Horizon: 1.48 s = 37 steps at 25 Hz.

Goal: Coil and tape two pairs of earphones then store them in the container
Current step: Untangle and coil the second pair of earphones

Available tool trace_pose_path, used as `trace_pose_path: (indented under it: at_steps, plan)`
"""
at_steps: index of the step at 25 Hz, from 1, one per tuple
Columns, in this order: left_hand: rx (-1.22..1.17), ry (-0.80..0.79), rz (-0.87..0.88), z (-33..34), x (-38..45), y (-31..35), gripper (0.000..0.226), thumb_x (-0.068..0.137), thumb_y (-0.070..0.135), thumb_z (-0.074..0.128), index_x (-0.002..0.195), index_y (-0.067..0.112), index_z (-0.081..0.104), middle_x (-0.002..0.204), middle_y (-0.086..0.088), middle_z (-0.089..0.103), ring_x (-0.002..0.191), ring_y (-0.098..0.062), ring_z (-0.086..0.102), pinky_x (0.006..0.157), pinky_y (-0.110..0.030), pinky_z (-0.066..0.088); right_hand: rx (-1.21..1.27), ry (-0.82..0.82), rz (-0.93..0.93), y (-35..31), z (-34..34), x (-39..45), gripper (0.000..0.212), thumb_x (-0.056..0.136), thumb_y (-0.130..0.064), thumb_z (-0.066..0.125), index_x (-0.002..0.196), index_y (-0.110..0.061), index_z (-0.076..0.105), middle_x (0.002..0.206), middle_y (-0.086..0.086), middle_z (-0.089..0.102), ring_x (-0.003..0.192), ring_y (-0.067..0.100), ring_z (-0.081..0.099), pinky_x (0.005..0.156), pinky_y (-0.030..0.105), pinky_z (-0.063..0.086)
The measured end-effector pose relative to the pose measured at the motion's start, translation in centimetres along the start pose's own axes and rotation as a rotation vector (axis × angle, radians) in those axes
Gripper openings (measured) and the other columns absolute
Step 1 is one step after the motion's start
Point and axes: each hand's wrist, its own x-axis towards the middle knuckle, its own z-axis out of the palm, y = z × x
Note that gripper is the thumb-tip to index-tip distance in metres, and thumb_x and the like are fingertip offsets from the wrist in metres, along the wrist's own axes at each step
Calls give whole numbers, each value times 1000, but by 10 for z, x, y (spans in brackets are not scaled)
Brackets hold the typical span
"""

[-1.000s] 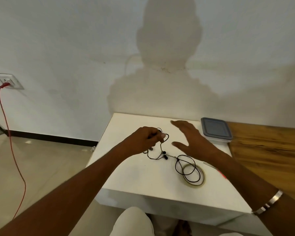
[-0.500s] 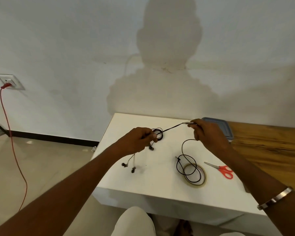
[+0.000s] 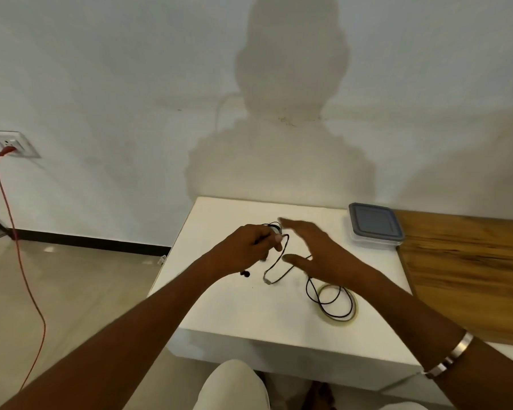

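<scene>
Black cable: the thin black earphone cable (image 3: 274, 269) is only partly wound; a few small loops sit bunched at the left hand, and a loose length trails toward me from there across the white square table (image 3: 249, 306).
Progress: by my reading, coiling of the first pair is underway and nowhere near taped. The rest of the cable runs on toward the near right of the table and lies in loose rings over the roll of clear tape (image 3: 339, 304).
Second pair: I cannot tell whether those rings over the tape belong to a second set or to the same cable.
Left to do: finish winding, tape the bundle, repeat for the other pair, then open the container and put both in.
Container: the shallow clear plastic box with a grey-blue lid (image 3: 375, 226) sits at the far right corner of the table, lid on, nothing visibly inside.
Left hand: the left hand (image 3: 251, 245) is curled, thumb and fingers pinching the small coil over the middle of the table.
Right hand: the right hand (image 3: 314, 251) is spread flat with fingers straight, just beside the left hand and above the table's centre; it is blurred and seems to grip nothing, though the cable passes close under its thumb.
</scene>
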Motion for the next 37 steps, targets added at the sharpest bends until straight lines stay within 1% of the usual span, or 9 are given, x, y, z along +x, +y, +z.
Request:
trace_pose_path:
  at_steps: [3,6,15,19,24,27,30,33,37]
  plan:
    - [-94,-5,-2,2,2,-3,24,99,36,48,82,30,64,66,-3,57,58,-8,53,52,-29,44,124,-12,44,-15,4,9,18,95,-19,53,113,-21,57,88,-6,69,75,-3,60,71,21,47]
    - [-257,-45,-63,-5,-3,-7,23,100,28,49,84,19,63,60,-1,44,46,-9,45,47,-21,37,37,32,120,-7,-11,9,20,99,-23,46,99,-17,64,64,-2,63,51,3,54,56,14,41]
    - [-380,-347,-121,4,-14,-9,23,103,20,41,95,12,60,67,-3,55,64,-20,62,65,-27,51,64,237,227,21,-19,4,24,100,-15,42,101,-12,65,56,-7,56,50,0,55,56,9,41]
    - [-534,-399,-182,8,-16,-3,27,104,18,38,90,10,59,73,-5,60,58,-13,52,51,-22,41,65,276,267,27,-12,5,26,101,-17,39,103,-11,64,59,-3,58,54,9,56,58,9,43]
    - [-825,-537,-195,9,-19,14,27,103,15,33,88,10,55,72,-2,57,63,-15,52,51,-20,41,90,207,352,27,3,5,26,101,-20,36,94,-19,61,60,-2,58,49,8,52,48,11,39]
    - [-1025,-379,-63,10,-13,23,24,102,18,36,95,10,57,79,-4,61,75,-21,63,66,-28,54,108,78,381,22,15,1,27,101,-18,37,80,-25,53,59,-2,55,49,10,52,47,12,37]
    - [-1179,-84,7,16,-1,21,24,102,14,38,100,6,61,92,-9,71,92,-28,69,84,-34,57,188,-120,298,8,30,-6,24,100,-17,38,91,-20,60,60,-4,54,53,10,54,56,15,44]
    - [-1009,73,60,21,6,8,25,102,15,40,107,7,64,104,-10,73,110,-26,66,96,-32,52,172,-204,146,-8,37,-9,26,101,-25,38,105,-17,62,58,-9,56,55,6,57,65,23,50]
    - [-733,114,71,26,3,-6,27,102,18,44,113,7,65,110,-8,73,113,-19,65,102,-31,47,182,-183,70,-21,26,-10,25,100,-28,40,101,-20,63,58,-7,57,57,8,62,66,23,51]
